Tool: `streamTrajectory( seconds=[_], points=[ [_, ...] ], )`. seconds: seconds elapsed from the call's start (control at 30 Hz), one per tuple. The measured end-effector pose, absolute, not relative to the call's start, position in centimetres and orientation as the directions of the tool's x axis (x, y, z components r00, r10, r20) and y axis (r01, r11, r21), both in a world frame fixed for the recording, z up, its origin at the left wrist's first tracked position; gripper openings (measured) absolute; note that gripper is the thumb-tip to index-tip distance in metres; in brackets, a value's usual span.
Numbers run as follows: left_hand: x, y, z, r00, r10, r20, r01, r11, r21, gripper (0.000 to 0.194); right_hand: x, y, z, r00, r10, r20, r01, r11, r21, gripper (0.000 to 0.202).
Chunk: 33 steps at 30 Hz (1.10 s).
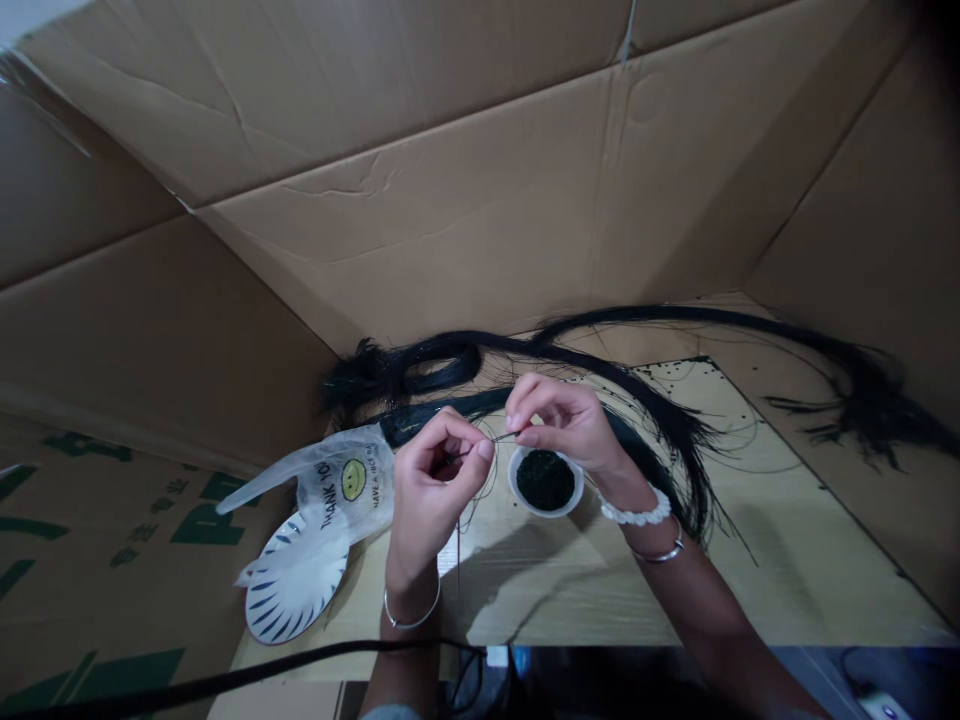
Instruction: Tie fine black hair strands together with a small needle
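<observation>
Thin dark strand (504, 436) spans gap between left hand (429, 490) and right hand (561, 418), thumb-and-finger grip of each pinching it, near white bowl (546, 514) holding dark clippings (544, 480) on surface (622, 605); black fibre bundles (649, 400) lie behind.

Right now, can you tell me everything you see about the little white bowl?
The white bowl is small and round, with a smooth, pale rim; it could be plastic or ceramic, I can't tell. It stands upright on the light, wood-coloured tabletop and is well filled with fine, dark bits that look black-green. The right hand covers part of its far edge from this view, but I can't tell whether they touch.
</observation>
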State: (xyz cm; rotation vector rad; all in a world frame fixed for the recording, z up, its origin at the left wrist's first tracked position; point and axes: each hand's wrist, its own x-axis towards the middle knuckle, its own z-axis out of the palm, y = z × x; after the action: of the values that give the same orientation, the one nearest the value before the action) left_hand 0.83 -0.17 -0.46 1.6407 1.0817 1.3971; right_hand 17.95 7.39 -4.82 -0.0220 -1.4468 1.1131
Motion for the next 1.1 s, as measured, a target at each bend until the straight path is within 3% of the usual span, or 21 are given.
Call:
streamTrajectory(
  seconds=[0.23,0.57,0.7,0.8,1.1],
  points=[
    [0.7,-0.3,-0.4,0.073,0.914,0.4,0.153,-0.406,0.901,0.018,18.1,7.2,-4.5,-0.178,0.568,0.804,-0.404,0.703,-0.586,0.007],
    [0.7,-0.1,-0.5,0.104,0.92,0.379,0.131,-0.39,0.911,0.016,18.0,6.2,-3.8,-0.159,0.318,0.935,-0.124,0.933,-0.339,0.014],
    [0.8,-0.1,-0.5,0.089,0.914,0.397,0.146,-0.406,0.902,0.017,18.5,5.9,-3.6,-0.208,0.496,0.843,-0.174,0.829,-0.531,0.02],
    [1.0,-0.1,-0.5,0.078,0.904,0.42,0.168,-0.427,0.888,0.017,18.7,5.7,-3.5,-0.249,0.602,0.758,-0.184,0.739,-0.648,0.008],
    [1.6,-0.1,-0.9,-0.05,0.887,0.46,0.337,-0.418,0.843,0.014,18.9,5.2,-3.2,-0.269,0.606,0.749,-0.11,0.753,-0.648,0.008]
  ],
)
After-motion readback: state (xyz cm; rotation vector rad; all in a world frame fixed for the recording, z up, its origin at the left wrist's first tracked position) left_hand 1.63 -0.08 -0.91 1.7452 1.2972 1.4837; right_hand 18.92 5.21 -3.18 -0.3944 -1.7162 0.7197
